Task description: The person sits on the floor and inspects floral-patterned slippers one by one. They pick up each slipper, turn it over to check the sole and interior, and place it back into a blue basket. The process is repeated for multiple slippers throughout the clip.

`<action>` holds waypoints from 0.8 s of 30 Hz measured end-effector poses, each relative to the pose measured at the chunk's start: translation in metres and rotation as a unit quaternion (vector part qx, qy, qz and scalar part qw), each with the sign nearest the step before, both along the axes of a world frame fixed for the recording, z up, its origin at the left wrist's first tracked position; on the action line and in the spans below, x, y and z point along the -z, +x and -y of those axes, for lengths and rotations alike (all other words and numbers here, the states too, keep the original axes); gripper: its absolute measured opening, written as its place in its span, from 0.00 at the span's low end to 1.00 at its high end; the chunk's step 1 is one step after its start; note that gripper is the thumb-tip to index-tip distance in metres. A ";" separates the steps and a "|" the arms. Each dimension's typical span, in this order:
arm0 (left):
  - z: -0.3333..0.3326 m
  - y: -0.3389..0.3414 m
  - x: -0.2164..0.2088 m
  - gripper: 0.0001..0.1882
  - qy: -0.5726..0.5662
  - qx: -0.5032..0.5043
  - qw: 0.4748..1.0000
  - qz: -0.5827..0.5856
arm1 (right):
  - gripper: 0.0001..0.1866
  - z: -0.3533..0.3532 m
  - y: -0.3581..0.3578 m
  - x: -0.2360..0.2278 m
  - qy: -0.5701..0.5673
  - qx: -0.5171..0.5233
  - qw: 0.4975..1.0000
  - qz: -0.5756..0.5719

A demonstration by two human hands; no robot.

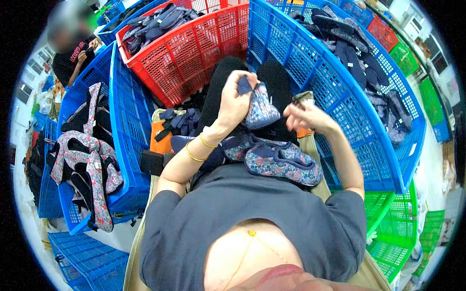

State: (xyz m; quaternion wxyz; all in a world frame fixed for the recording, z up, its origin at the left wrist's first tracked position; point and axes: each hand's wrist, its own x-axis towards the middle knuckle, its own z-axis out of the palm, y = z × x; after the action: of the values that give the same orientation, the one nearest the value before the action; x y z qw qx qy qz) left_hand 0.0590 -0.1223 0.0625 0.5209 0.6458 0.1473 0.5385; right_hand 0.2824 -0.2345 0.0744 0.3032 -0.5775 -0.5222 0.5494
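My left hand (235, 99) is closed round a slipper (262, 107) with a blue, white and pink speckled knit and a navy lining, held up over my knees. To its right and apart from the slipper is my right hand (309, 116). Its fingers are curled in together, and whatever they may pinch is too small to make out. Several more slippers lie in my lap, among them a speckled slipper (284, 163) with navy edging. Left of my knees sits a bunch of navy straps (182, 121) beside an orange piece (159, 137).
A red crate (187, 53) with slippers stands ahead. A tall blue crate (320, 92) of slippers is close on my right, and another blue crate (127, 121) with floral slippers on my left. Green crates (395, 233) stand at lower right. Another person (73, 60) is at far left.
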 end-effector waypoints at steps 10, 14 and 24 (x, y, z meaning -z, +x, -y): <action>0.029 0.000 -0.023 0.16 0.461 0.112 0.877 -0.083 | 0.29 -0.029 -0.065 0.018 -0.001 0.022 0.885 -0.466; 0.034 0.003 -0.019 0.11 0.528 0.088 0.844 -0.034 | 0.32 -0.026 -0.058 0.024 0.111 0.107 0.933 -0.326; -0.044 -0.027 -0.030 0.42 0.056 0.057 0.987 -0.141 | 0.44 -0.038 -0.056 -0.012 0.432 0.248 0.848 0.181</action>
State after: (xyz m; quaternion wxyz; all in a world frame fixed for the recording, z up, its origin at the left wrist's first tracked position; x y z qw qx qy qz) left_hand 0.0318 -0.0783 0.0929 0.4875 0.7508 0.1514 0.4192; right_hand 0.2266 -0.1963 0.0866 0.5481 -0.5883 -0.5915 0.0606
